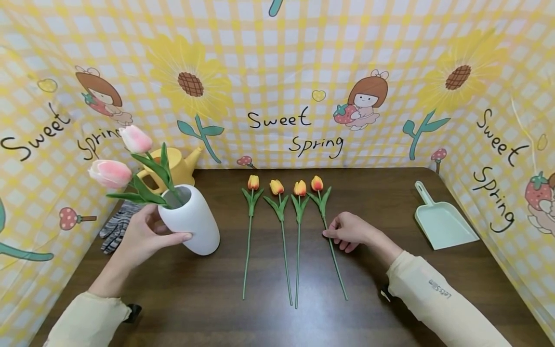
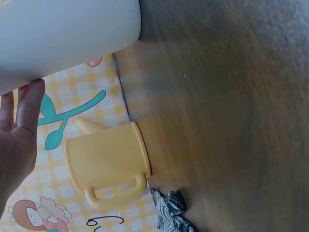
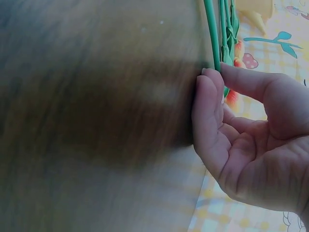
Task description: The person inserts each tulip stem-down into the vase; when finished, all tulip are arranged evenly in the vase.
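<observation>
My right hand (image 1: 347,230) pinches the rightmost tulip (image 1: 321,203) by its stem, below the leaves; whether that stem touches the desk (image 1: 173,308) there I cannot tell. Its long axis runs from the bloom, toward the far edge, to the stem's bare end, which slants toward me and slightly to the right edge. The vase (image 1: 197,221) stands well to the left of my pinch, nearer the left edge, its mouth up and two pink tulips (image 1: 110,173) in it. My left hand (image 1: 140,238), much the nearer one to it, grips its side, thumb on the side facing me. Between vase and pinch, three other tulips (image 1: 276,187) lie side by side, blooms also toward the far edge
</observation>
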Available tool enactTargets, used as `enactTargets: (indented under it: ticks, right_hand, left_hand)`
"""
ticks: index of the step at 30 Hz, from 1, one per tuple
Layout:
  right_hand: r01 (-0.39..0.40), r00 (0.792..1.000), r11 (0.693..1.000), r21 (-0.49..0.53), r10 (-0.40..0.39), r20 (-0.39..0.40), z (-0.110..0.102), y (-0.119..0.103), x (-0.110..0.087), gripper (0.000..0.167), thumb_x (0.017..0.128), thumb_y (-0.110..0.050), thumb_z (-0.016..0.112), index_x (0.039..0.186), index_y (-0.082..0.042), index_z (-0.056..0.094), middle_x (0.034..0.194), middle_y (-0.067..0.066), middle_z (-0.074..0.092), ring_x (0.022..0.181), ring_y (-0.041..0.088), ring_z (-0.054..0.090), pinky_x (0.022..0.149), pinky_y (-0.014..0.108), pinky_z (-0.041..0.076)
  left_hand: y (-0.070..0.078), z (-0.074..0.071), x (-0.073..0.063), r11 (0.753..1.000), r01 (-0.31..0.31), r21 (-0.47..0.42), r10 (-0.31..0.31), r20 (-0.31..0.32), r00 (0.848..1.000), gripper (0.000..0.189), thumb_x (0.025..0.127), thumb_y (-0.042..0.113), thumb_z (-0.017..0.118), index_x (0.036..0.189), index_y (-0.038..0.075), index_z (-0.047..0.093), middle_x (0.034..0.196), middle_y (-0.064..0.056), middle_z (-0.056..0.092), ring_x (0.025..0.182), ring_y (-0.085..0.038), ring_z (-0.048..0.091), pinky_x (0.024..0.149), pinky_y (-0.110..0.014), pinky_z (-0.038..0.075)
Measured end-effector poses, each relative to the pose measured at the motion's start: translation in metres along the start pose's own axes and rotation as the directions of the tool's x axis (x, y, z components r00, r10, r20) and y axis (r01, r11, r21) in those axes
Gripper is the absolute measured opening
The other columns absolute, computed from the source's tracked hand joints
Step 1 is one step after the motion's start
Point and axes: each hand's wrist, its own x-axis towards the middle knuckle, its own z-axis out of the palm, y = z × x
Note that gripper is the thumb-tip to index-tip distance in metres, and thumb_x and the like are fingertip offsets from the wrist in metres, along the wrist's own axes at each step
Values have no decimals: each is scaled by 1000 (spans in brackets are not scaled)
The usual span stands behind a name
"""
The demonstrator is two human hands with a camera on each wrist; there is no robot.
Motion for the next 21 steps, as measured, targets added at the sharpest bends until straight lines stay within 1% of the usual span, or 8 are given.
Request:
enactTargets:
  ticks: [4,7,14,21]
  right_hand:
    - [-12,1000,1000,21,12,2,-1,3,0,21,97,-23,71,89,-4,65,77,10,63,58,19,62,52,34,60]
    - [-19,1000,998,59,18,11,-2,9,0,22,97,-24,71,91,-4,66,79,11,64,59,19,63,52,34,60]
    - [-5,999,986,165,-2,44,-7,12,-5,22,97,-22,70,94,0,64,80,13,64,59,20,65,54,36,61]
    - [-6,998,971,240,-11,67,-8,19,-1,20,97,-19,69,99,1,64,78,14,64,59,21,66,56,38,63]
  left_hand:
    - [-1,0,-1,1000,3,6,-3,-1,1000,79,63,-17,89,133,-1,56,116,-12,64,98,-15,70,77,-28,61]
    - [-1,0,-1,1000,4,10,-4,3,1000,79,63,-17,89,133,0,56,117,-12,64,98,-15,70,78,-28,61]
    - [-1,2,-3,1000,18,14,-18,3,1000,76,65,-16,89,132,0,56,116,-12,64,98,-14,70,78,-28,61]
    - [0,1,-3,1000,28,-8,-28,-3,1000,75,65,-16,88,131,1,56,114,-13,65,97,-15,72,77,-28,61]
